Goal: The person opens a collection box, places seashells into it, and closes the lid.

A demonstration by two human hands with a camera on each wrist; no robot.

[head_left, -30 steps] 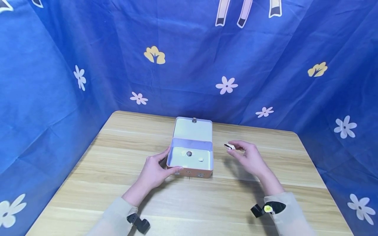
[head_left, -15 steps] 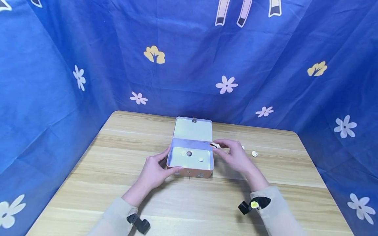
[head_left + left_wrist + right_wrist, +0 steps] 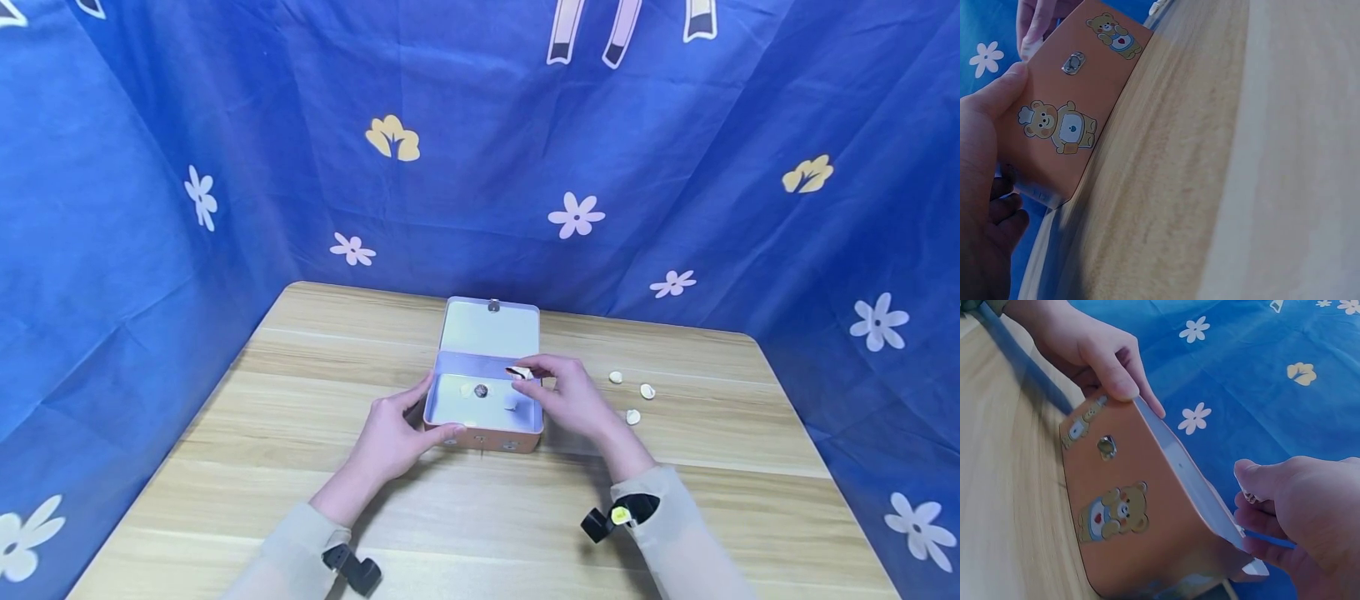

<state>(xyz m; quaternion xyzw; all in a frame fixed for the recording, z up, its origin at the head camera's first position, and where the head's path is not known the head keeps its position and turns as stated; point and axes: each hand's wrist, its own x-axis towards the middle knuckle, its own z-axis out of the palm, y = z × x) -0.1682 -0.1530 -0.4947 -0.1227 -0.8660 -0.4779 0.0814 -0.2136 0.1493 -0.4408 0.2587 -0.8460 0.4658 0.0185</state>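
A hinged tin box (image 3: 483,438) stands on the table with its lid (image 3: 489,329) raised at the back. Its orange front (image 3: 1054,94) shows printed bears in the left wrist view. My left hand (image 3: 393,433) grips its left front corner, thumb on the front wall. Above the box's right side, my right hand (image 3: 573,396) pinches a small whitish, shell-like piece (image 3: 519,372) with a dark opening, between thumb and fingers. On the pale box floor lie a dark round piece (image 3: 481,390) and small white pieces (image 3: 467,389), one partly under the right hand's shadow.
Right of the box, three small white shell-like pieces lie on the wooden table (image 3: 360,350): one farther back (image 3: 616,377), one to the right (image 3: 647,391), one nearer (image 3: 633,417). A blue patterned cloth (image 3: 480,167) hangs behind and at both sides.
My right hand has moved left with the whitish shell-like piece, from beside the box to above its inside. Three white pieces on the table have come into sight. My left hand stays put.
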